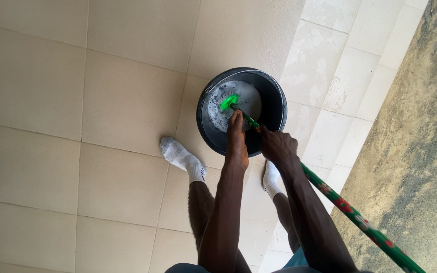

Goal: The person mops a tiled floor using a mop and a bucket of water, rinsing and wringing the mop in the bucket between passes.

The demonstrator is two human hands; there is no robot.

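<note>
A black bucket (275,101) stands on cream floor tiles, with soapy water (246,96) inside. A mop with a green head (228,101) dips into the foam. Its green handle with red flowers (350,213) runs down to the lower right. My left hand (236,137) grips the handle just above the bucket's rim. My right hand (276,145) holds the handle a little further back. Both forearms reach forward over my legs.
My feet wear white socks, the left foot (180,156) on the tile left of the bucket and the right foot (270,178) behind it. Wet tiled steps (330,76) drop toward rough grey ground (421,126) on the right.
</note>
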